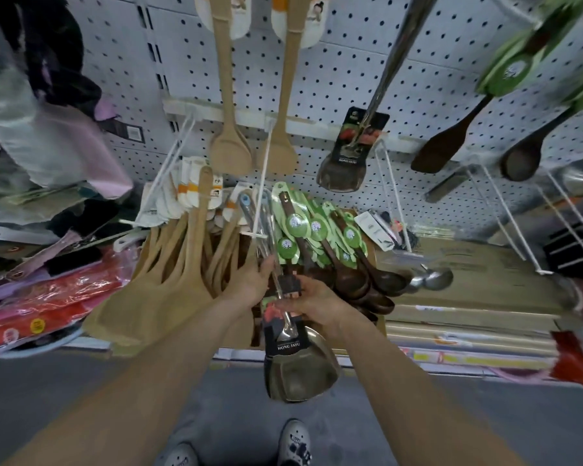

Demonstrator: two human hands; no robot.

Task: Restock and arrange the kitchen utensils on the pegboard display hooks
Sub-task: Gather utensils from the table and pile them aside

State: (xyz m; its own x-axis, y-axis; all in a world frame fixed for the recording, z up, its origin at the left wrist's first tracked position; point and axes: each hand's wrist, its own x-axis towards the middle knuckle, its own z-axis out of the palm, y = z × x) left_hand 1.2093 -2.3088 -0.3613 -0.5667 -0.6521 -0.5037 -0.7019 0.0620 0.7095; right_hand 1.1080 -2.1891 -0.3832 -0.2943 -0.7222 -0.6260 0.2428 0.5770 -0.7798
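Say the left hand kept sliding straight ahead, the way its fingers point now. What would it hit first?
Probably the bundle of steel handles just past the fingertips of the left hand, between the wooden spatulas and the green-carded spoons. Depth is unclear; it may already touch them.

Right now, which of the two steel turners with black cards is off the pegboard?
The lower steel turner, held in the right grip, blade pointing towards the floor. The upper steel turner hangs up against the pegboard.
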